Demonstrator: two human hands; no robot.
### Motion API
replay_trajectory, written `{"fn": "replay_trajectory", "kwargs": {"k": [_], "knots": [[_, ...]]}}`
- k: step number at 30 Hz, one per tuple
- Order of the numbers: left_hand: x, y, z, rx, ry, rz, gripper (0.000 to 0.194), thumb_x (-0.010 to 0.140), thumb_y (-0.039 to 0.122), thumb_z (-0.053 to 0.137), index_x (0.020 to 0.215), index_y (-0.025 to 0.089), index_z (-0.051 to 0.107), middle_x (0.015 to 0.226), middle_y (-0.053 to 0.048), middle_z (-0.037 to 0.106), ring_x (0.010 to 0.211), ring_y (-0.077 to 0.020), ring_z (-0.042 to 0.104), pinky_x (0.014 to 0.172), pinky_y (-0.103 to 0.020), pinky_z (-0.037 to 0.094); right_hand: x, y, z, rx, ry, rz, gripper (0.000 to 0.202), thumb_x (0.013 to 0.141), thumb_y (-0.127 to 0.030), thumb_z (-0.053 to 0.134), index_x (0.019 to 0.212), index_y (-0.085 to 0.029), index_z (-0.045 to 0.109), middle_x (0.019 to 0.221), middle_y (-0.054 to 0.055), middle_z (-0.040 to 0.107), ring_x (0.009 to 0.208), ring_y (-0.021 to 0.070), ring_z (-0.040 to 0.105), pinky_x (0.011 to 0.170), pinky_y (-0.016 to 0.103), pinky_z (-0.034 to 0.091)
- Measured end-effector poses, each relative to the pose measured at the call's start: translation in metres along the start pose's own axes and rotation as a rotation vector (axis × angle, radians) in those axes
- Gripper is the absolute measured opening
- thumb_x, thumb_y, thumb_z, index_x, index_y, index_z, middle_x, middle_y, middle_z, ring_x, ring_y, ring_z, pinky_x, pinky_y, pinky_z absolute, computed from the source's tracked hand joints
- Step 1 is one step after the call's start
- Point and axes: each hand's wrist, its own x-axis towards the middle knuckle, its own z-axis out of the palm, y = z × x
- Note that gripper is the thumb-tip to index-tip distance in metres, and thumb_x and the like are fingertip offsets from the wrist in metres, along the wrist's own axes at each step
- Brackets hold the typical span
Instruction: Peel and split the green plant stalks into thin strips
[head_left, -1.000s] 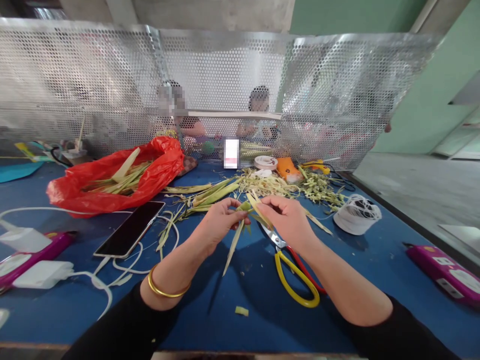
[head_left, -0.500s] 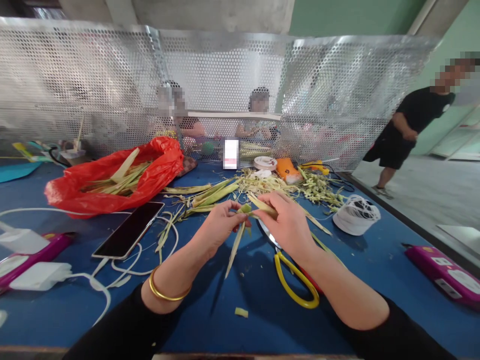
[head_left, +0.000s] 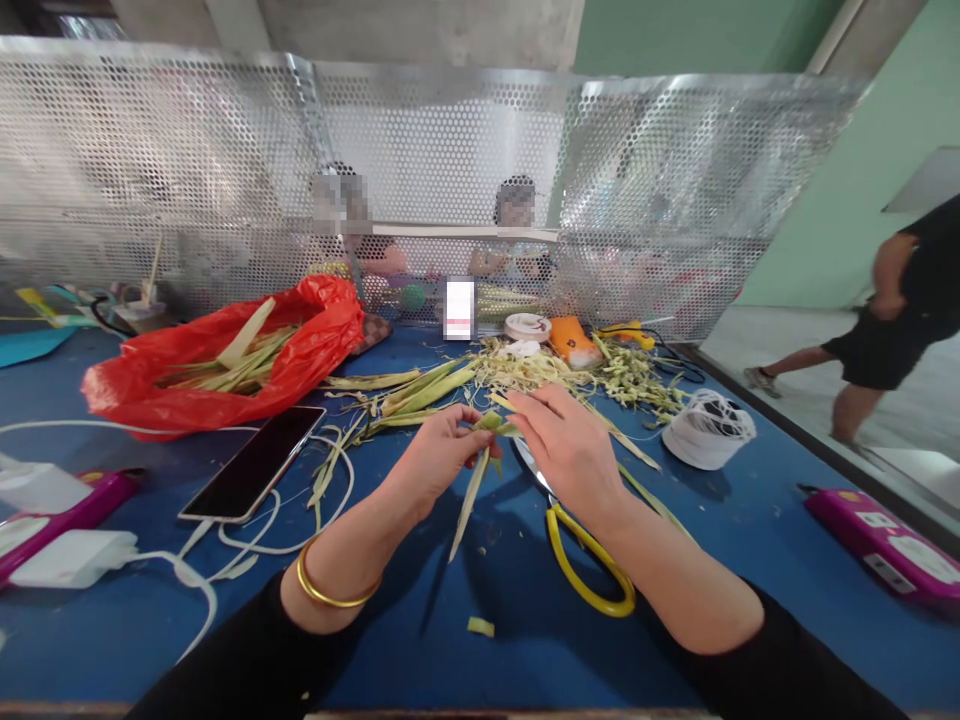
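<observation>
Between thumb and fingers, my left hand (head_left: 442,448) pinches a pale green corn husk strip (head_left: 469,500), whose narrow tail hangs down toward the table. My right hand (head_left: 568,445) is closed beside it, its fingers around the other part of the husk; the exact grip is partly hidden by the hand. Scissors with a yellow handle (head_left: 589,560) lie on the table under my right hand, blades pointing away. A small cut piece of husk (head_left: 481,627) rests near the front. Loose husk strips (head_left: 427,388) lie just beyond my left hand.
A red plastic bag (head_left: 315,350) of husks stands at the left, near a phone (head_left: 255,465) and white cables. At the right are a roll of white string (head_left: 709,430) and a purple box (head_left: 881,545). A perforated metal screen (head_left: 442,150) borders the back. A person (head_left: 892,310) walks at the far right.
My right hand has shifted slightly, its fingers straighter over the husk; my left hand keeps its pinch. The walking person has moved further right and nearer.
</observation>
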Motion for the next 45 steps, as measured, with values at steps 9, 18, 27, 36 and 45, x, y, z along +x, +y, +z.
{"fn": "replay_trajectory", "kwargs": {"k": [9,18,27,36,45], "knots": [[0.0,-0.001,0.002,0.016,0.002,-0.008,0.02,0.071,0.025,0.067,0.079,0.019,0.05,0.06,-0.001,0.07,0.047,-0.008,0.045,0.05,-0.021,0.033,0.002,-0.005,-0.003,0.328,0.042,0.213,0.02,0.091,-0.021,0.052,0.099,-0.02,0.071,0.093,0.007,0.068,0.083,0.0179,0.064,0.076,0.029,0.05],[-0.003,0.006,0.003,0.02,0.016,0.0,0.02,0.072,0.028,0.068,0.078,0.018,0.051,0.061,-0.001,0.069,0.049,-0.0082,0.048,0.051,-0.021,0.033,0.005,-0.008,-0.003,0.551,0.006,0.532,0.011,0.081,-0.021,0.06,0.086,-0.021,0.07,0.08,0.002,0.072,0.07,0.0164,0.065,0.063,0.025,0.049],[-0.003,0.005,0.005,0.021,0.031,0.044,0.022,0.071,0.03,0.068,0.079,0.017,0.052,0.062,-0.001,0.068,0.051,-0.0091,0.048,0.052,-0.022,0.033,0.004,-0.011,0.01,1.003,-0.031,0.83,0.008,0.071,-0.024,0.066,0.075,-0.017,0.069,0.065,0.0,0.066,0.059,0.0134,0.058,0.057,0.025,0.046],[-0.002,-0.001,0.006,-0.031,0.019,0.03,0.023,0.07,0.031,0.068,0.079,0.017,0.053,0.061,0.0,0.067,0.05,-0.0092,0.048,0.052,-0.022,0.033,-0.002,-0.014,0.014,0.924,0.019,0.764,0.007,0.076,-0.025,0.065,0.078,-0.02,0.069,0.07,0.001,0.068,0.064,0.0166,0.061,0.061,0.028,0.048],[-0.002,0.001,0.005,-0.069,0.051,0.068,0.024,0.069,0.031,0.069,0.078,0.018,0.05,0.061,0.0,0.067,0.051,-0.0088,0.048,0.051,-0.021,0.033,0.001,-0.009,0.003,0.349,-0.064,0.349,0.005,0.082,-0.021,0.065,0.079,-0.024,0.068,0.08,-0.001,0.071,0.077,0.0184,0.064,0.079,0.035,0.04]]}}
